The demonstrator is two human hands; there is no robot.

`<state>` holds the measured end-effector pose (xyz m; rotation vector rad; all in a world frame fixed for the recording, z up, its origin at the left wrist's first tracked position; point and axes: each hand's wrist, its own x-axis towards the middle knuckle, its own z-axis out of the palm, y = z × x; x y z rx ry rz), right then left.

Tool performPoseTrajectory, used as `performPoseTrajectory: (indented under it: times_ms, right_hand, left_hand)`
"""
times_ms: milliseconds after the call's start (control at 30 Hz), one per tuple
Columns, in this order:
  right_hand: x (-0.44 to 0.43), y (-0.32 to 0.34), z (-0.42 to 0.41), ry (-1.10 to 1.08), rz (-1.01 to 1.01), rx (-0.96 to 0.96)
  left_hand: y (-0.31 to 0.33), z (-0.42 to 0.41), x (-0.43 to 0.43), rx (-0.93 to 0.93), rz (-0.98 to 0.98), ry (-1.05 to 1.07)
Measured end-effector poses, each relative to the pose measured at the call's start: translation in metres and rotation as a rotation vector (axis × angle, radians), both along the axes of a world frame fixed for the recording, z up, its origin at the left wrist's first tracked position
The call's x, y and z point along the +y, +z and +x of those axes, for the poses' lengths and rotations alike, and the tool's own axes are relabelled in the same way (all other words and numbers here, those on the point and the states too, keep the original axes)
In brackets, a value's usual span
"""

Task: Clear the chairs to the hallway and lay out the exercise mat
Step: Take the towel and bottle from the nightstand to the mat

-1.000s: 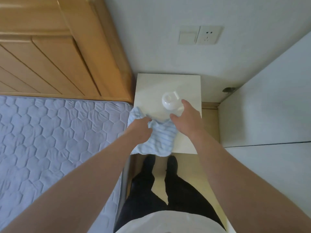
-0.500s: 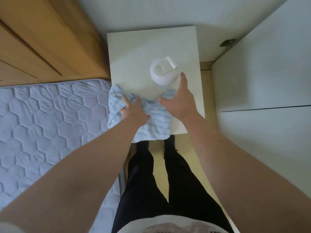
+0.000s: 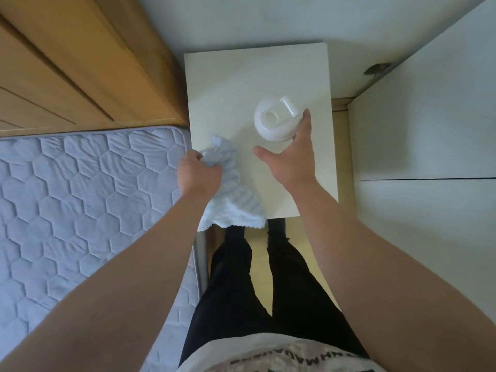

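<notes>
No chair or exercise mat is in view. I stand at a small white bedside table [image 3: 222, 84]. My left hand [image 3: 197, 174] grips a bunched pale blue striped cloth [image 3: 233, 202] at the table's left front corner; the cloth hangs past the front edge. My right hand [image 3: 292, 157] is spread flat-fingered just right of and below a round white container [image 3: 273, 122] with a flip lid, its fingertips at the container's right side and the thumb stretched left.
A bed with a grey-blue quilted mattress [image 3: 80, 210] lies to the left, with a wooden headboard [image 3: 80, 63] behind it. White cabinet doors [image 3: 429, 130] close in on the right. My legs in black trousers [image 3: 255, 277] stand on a narrow strip of floor.
My left hand has gathered the cloth and drawn it to the table's left corner. My right hand let go of the cloth and opened beside the container. The view has tilted further down.
</notes>
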<state>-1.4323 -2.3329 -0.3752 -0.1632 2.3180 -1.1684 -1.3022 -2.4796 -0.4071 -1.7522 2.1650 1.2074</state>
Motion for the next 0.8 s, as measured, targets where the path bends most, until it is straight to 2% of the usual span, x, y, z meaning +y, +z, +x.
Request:
performPoseTrajectory:
  times_ms: [167,367,600,800]
  right_hand:
    - [-0.012,-0.002,-0.006,-0.06,-0.04,0.12]
    - [-0.022,-0.005,-0.011,-0.053,0.031,0.188]
    - [-0.022,0.02,-0.016,-0.073,0.081,0.172]
    - [-0.007,0.096,-0.014,-0.132,0.04,0.272]
  left_hand:
    - [0.022,-0.005,-0.023,0.024,0.172,0.187]
    - [0.036,-0.012,-0.033,0.074,0.266,0.253]
    - [0.081,-0.02,-0.045,0.066,0.123,0.064]
    - [0.165,-0.047,-0.051,0.197,0.012,-0.1]
